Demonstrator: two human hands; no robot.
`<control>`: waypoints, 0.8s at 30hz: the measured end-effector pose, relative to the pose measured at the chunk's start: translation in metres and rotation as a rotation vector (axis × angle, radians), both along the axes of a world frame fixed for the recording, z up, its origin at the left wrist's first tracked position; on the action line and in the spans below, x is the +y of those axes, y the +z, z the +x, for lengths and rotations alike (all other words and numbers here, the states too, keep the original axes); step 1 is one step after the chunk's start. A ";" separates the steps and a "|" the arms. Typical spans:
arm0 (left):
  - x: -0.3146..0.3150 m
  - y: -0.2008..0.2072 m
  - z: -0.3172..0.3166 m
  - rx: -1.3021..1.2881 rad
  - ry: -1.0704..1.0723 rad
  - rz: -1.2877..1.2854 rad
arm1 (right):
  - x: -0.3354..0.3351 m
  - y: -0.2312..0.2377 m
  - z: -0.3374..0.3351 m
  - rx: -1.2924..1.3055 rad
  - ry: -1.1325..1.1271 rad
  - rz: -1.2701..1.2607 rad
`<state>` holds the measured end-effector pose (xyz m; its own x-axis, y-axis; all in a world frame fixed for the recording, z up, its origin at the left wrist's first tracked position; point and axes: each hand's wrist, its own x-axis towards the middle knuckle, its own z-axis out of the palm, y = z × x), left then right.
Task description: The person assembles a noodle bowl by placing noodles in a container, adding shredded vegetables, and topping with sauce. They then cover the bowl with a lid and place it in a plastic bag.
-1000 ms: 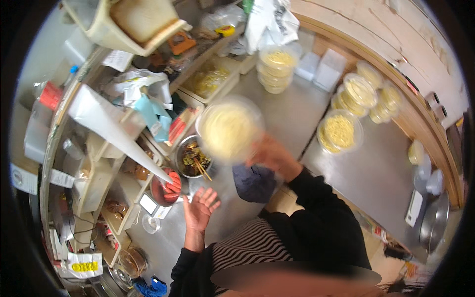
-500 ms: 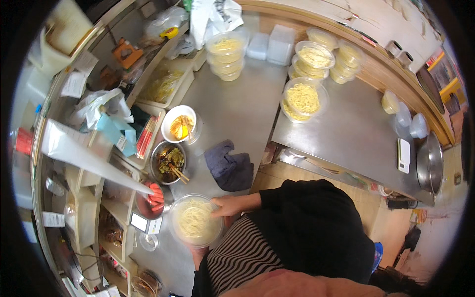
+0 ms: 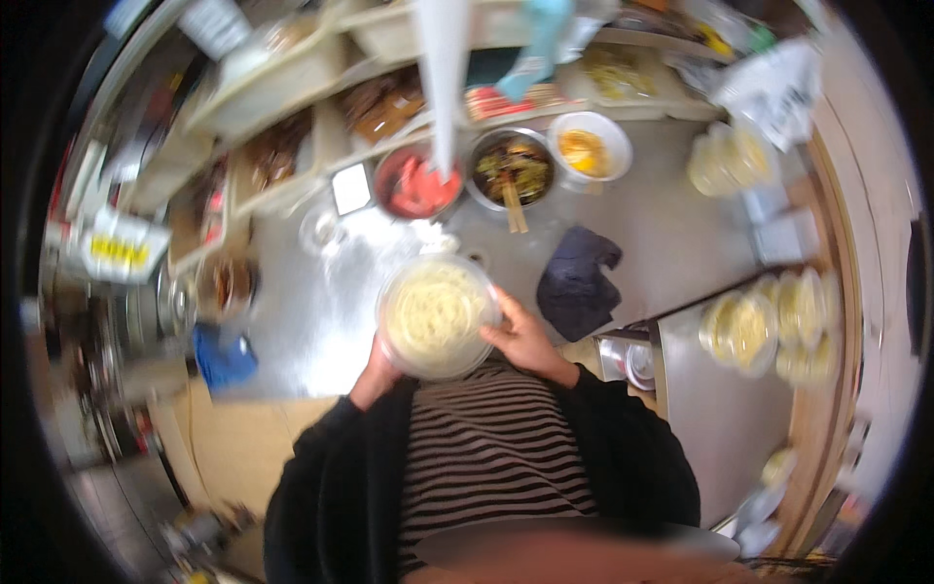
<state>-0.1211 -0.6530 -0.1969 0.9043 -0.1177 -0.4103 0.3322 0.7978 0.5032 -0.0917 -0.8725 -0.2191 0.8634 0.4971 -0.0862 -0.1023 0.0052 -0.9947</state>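
Note:
A round clear plastic tub of pale noodles (image 3: 436, 316) is held between my two hands in front of my striped top, over the near edge of the steel counter (image 3: 681, 229). My left hand (image 3: 376, 372) grips its lower left side, its fingers mostly hidden beneath the tub. On the right side my right hand (image 3: 525, 341) is closed on the rim, thumb on top. Beyond the tub stand a bowl of red pieces (image 3: 416, 185), a steel bowl of dark greens (image 3: 506, 161) with wooden chopsticks (image 3: 514, 206), and a white bowl with an orange-yellow content (image 3: 590, 148).
A dark cloth (image 3: 579, 282) lies right of the tub. Stacked noodle tubs (image 3: 749, 331) stand on the right-hand counter. Bins (image 3: 282, 170) line the back. A white hanging form (image 3: 443, 83) comes down over the red bowl. A blue cloth-like item (image 3: 224, 355) lies at the left edge.
My view has swung leftward, so the counter appears turned and blurred. The noodle tub is still in both hands, and my left arm now shows more fully.

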 end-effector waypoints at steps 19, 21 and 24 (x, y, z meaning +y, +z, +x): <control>0.054 -0.048 -0.181 -0.112 1.026 -0.441 | 0.116 -0.001 0.053 -0.706 0.249 0.092; 0.052 -0.054 -0.202 -0.131 1.090 -0.426 | 0.144 -0.030 0.058 -1.030 0.366 0.080; 0.050 -0.076 -0.204 -0.100 1.203 -0.502 | 0.171 -0.077 0.081 -1.261 0.610 -0.174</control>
<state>-0.3252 -0.6030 -0.2733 0.5738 0.6612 -0.4833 -0.7374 0.6739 0.0464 -0.0104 -0.7020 -0.2956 0.0618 0.8783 0.4740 0.9027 0.1534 -0.4020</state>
